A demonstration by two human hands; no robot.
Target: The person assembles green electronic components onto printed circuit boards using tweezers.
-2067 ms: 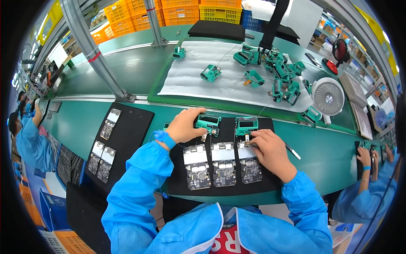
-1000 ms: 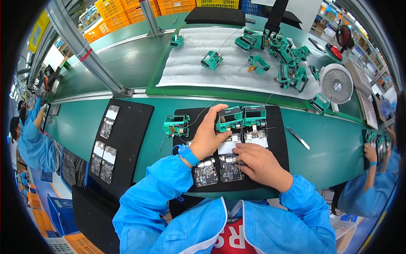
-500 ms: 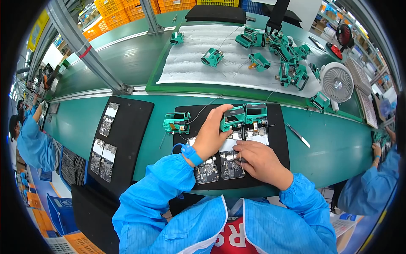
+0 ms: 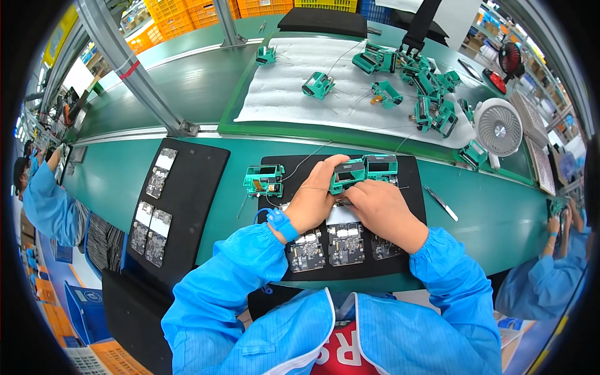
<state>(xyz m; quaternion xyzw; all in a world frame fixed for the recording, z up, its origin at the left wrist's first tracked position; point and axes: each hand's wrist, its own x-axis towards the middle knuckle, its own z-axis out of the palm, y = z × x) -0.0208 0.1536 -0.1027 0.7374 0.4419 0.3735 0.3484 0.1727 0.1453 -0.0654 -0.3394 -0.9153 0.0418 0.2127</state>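
My left hand is closed around the left side of a green plastic housing with a dark window, held tilted over the top of the middle circuit board. My right hand has its fingers pressed together at the housing's lower edge; what they pinch is hidden. A thin wire lies across my left hand. Further circuit boards lie on either side, partly covered by my hands. Another green housing stands just right of the held one, and one more sits to the left.
A black mat lies under the boards, with tweezers to its right. On the left, another black mat carries several boards. Several green housings rest on white foam behind, near a white fan. Co-workers sit at both sides.
My right hand has moved up from the middle board to the lower edge of the green housing. The wire now crosses my left hand. The left hand keeps its hold.
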